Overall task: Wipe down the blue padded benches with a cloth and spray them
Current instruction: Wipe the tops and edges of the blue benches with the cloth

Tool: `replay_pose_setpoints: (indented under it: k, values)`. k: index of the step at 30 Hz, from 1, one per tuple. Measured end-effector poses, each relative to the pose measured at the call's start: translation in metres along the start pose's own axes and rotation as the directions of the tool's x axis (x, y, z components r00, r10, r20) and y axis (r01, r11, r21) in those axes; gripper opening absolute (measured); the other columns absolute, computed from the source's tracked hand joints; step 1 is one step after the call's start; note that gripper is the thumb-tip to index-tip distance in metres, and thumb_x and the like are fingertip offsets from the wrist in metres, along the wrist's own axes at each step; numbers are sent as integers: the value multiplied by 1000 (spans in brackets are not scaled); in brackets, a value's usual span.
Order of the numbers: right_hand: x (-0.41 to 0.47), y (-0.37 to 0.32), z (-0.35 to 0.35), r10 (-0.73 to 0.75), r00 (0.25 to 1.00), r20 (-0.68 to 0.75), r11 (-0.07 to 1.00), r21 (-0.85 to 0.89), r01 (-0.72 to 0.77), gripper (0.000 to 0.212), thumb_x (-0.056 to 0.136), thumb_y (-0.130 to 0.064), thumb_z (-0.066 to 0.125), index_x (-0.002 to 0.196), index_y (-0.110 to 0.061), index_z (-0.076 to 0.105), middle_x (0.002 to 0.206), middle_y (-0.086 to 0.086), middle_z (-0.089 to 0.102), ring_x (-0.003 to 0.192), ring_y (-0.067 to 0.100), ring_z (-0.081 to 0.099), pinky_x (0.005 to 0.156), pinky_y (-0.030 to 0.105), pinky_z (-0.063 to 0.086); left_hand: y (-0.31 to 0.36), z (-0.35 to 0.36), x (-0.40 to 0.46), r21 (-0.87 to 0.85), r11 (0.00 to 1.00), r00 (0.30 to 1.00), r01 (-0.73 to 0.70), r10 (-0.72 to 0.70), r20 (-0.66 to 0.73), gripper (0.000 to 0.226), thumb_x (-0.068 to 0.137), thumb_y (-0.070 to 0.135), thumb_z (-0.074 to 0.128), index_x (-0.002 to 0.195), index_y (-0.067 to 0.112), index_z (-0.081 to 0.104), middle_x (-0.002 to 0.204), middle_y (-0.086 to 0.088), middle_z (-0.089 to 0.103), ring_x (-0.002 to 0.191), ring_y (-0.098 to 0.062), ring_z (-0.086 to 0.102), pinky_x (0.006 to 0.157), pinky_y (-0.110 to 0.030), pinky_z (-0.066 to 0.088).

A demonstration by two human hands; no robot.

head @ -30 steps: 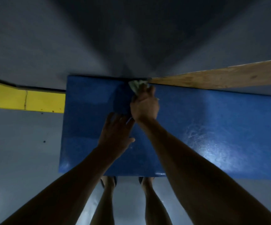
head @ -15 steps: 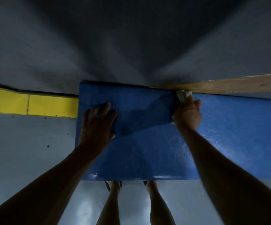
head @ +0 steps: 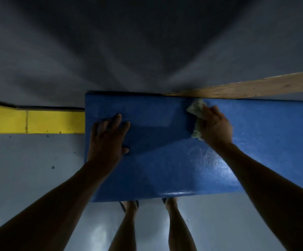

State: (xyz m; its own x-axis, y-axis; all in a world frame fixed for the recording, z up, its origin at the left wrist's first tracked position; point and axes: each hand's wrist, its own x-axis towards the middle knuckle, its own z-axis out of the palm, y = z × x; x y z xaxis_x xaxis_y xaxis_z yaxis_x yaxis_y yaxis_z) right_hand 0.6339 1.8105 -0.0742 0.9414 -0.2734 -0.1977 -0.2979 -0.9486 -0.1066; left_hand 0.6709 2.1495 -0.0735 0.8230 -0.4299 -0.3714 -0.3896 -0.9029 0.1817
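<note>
A blue padded bench (head: 165,169) stretches from the middle of the view off to the right, its surface shining wet near the front. My left hand (head: 109,138) lies flat on the bench's left part, fingers spread and straight. My right hand (head: 214,125) grips a crumpled pale green cloth (head: 196,107) and presses it on the bench close to the far edge. No spray bottle is in view.
A wooden plank (head: 255,87) runs along the bench's far edge on the right. A yellow block (head: 34,122) adjoins the bench's left end. Grey wall rises behind. My two legs (head: 129,223) stand on the grey floor just under the front edge.
My right hand has carried the cloth rightward along the far edge, then slightly back toward me. My left hand shifted left and settled flat on the bench's left part.
</note>
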Motion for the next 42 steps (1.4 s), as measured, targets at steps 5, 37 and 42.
replay_pose_setpoints:
  k: [5, 37, 42]
  values:
    - [-15, -34, 23, 392, 918, -66, 918, 88, -386, 50, 89, -14, 49, 139, -16, 49, 118, 17, 52, 99, 40, 52, 73, 44, 45, -2, 6, -5, -14, 999, 997, -36, 35, -62, 92, 61, 41, 87, 141, 20, 48, 156, -9, 36, 130, -39, 37, 109, -59, 31]
    - [-103, 0, 39, -31, 1000, 2, 999, 10, 31, 65, 87, -18, 49, 150, -13, 34, 112, 17, 49, 91, 39, 52, 70, 45, 49, 8, 6, 0, 39, 999, 996, 18, -14, -88, 90, 59, 44, 88, 137, 24, 49, 154, -4, 38, 128, -34, 40, 109, -53, 30]
    - [-109, -30, 53, 525, 849, -59, 842, 179, -508, 69, 88, -9, 46, 153, -10, 23, 130, 24, 41, 111, 45, 45, 92, 52, 44, 11, 12, -3, 22, 999, 991, 42, -39, -125, 87, 63, 41, 87, 138, 24, 48, 156, -4, 35, 132, -34, 36, 111, -54, 27]
